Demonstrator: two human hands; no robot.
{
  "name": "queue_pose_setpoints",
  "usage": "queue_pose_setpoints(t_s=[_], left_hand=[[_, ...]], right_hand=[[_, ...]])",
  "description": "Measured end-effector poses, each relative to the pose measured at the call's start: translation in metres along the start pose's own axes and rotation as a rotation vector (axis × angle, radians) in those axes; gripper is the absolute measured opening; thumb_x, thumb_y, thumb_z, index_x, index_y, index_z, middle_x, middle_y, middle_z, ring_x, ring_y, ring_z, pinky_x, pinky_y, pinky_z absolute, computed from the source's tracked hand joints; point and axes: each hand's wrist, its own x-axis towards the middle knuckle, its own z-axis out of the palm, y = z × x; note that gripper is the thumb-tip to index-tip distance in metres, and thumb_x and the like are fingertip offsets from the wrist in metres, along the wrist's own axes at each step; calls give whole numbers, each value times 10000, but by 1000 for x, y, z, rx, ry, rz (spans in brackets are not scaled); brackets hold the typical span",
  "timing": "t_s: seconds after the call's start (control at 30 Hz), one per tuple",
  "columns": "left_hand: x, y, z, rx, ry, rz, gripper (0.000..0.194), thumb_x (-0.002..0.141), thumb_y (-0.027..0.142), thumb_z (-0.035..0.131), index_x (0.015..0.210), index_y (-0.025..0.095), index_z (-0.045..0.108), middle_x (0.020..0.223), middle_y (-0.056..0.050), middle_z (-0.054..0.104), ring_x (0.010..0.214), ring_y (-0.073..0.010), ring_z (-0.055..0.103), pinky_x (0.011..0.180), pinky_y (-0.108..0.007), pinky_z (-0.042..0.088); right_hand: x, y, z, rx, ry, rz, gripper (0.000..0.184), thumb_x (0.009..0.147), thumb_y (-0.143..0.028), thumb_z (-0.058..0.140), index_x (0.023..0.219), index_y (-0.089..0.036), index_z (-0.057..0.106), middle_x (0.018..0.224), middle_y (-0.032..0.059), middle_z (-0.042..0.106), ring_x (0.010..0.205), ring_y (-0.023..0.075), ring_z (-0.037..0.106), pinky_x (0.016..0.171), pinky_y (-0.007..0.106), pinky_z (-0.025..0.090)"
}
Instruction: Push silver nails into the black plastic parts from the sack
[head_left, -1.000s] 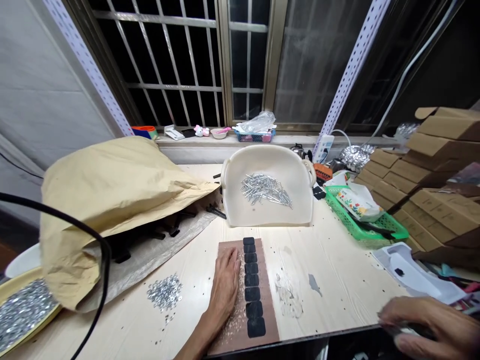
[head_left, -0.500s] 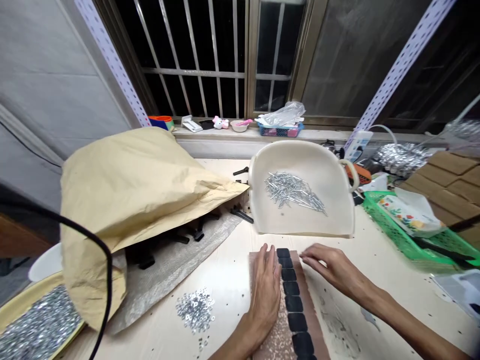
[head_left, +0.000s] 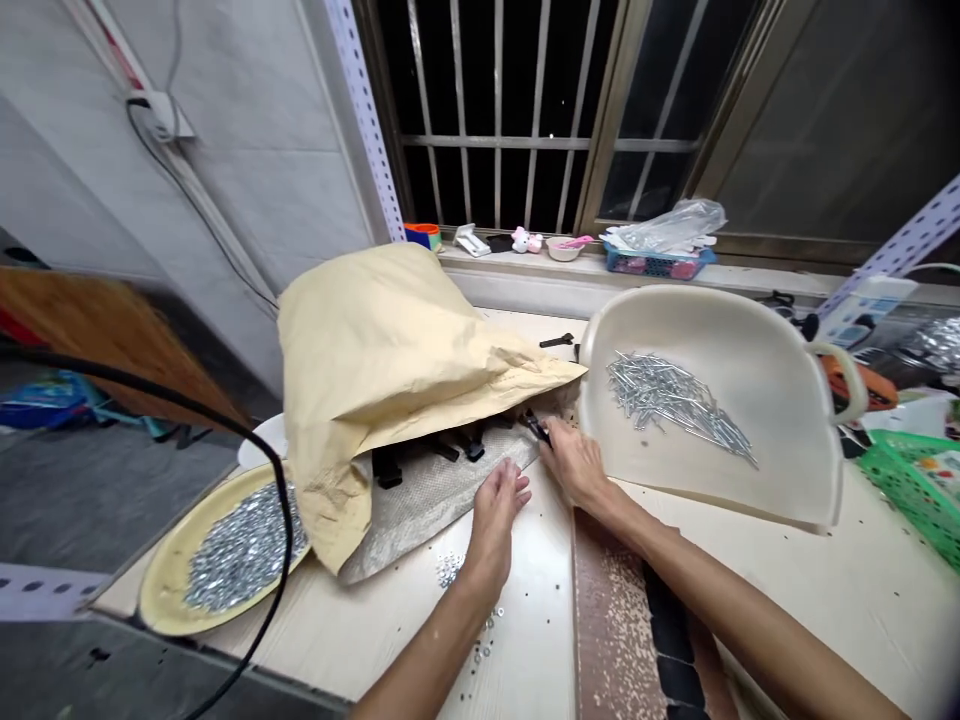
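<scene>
Seemingly pinching a slim black plastic piece with right fingers, holding left fingers loosely parted, near bulging tan paper sack

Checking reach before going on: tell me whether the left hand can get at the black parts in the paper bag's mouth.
Probably yes: the left hand's grip is near the black parts, which the open paper bag leaves exposed.

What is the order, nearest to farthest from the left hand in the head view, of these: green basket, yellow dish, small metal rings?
From the left hand:
1. Small metal rings: just below it in the picture, partly hidden.
2. Yellow dish: off to the left.
3. Green basket: at the right edge.
</scene>
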Motion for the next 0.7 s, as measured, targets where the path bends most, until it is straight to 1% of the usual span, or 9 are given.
queue_pose_setpoints(t_s=[0.1, 0.17, 0.23, 0.3, 0.4, 0.47, 0.53, 0.6, 0.7], left_hand=[[7, 12, -4, -125, -154, -54, 442, 731, 491, 652, 998, 141, 610, 988, -108, 645, 878, -193, 625, 789, -307, 476], [13, 15, -7, -206, -139, -44, 456, 720, 497, 659, 1020, 164, 578, 914, -76, 653, 783, -174, 635, 716, -300, 489], [20, 14, -13, -248, -11, 0, 457, 710, 500, 666, 1022, 190, 542, 781, -16, 629, 640, -125, 606, 638, -277, 486], [27, 12, -20, -247, 109, 60, 425, 695, 485, 686, 961, 194, 527, 609, 62, 526, 486, -64, 501, 547, -220, 446], [34, 12, -29, -220, 164, 147, 368, 683, 434, 718, 865, 177, 528, 485, 120, 338, 388, -24, 338, 452, -165, 351], [36, 13, -31, -212, 170, 162, 351, 695, 411, 715, 879, 162, 551, 482, 112, 354, 404, -32, 365, 468, -172, 369], [34, 15, -29, -223, 167, 134, 368, 713, 412, 700, 935, 146, 576, 550, 64, 494, 484, -60, 480, 535, -199, 425], [33, 16, -26, -236, 107, 102, 386, 732, 419, 679, 974, 130, 595, 723, -20, 628, 636, -105, 586, 631, -228, 464], [31, 17, -25, -214, 27, 104, 388, 729, 403, 685, 983, 119, 616, 900, -83, 671, 811, -146, 630, 738, -239, 468]], right_hand=[[-18, -13, -5, 365, -95, -178, 202, 896, -286, 439, 1005, -193, 581, 875, 33, 658, 763, 152, 610, 660, 234, 427], [-13, -20, -5, 469, -125, -232, 286, 930, -320, 365, 929, -183, 616, 810, 25, 656, 700, 136, 603, 628, 225, 423], [6, -25, 0, 385, -52, -198, 323, 939, -312, 344, 914, -171, 633, 858, 46, 655, 753, 144, 605, 668, 233, 419], [33, -29, 9, 207, -2, -131, 287, 925, -289, 380, 936, -162, 637, 958, 84, 646, 862, 167, 599, 727, 244, 407], [66, -36, 25, 57, -55, -77, 229, 887, -271, 447, 953, -152, 631, 996, 127, 644, 905, 206, 597, 733, 259, 391], [71, -41, 33, 43, -79, -80, 203, 862, -237, 470, 959, -149, 626, 966, 132, 653, 881, 215, 602, 719, 263, 383], [59, -43, 33, 52, -72, -101, 206, 851, -221, 469, 983, -154, 611, 946, 114, 653, 853, 201, 600, 705, 258, 380], [38, -42, 28, 155, -73, -179, 205, 848, -243, 472, 981, -163, 606, 901, 74, 655, 809, 176, 593, 682, 243, 384], [15, -35, 17, 433, -243, -306, 271, 888, -327, 417, 846, -163, 630, 697, 5, 643, 640, 127, 579, 594, 206, 393]])
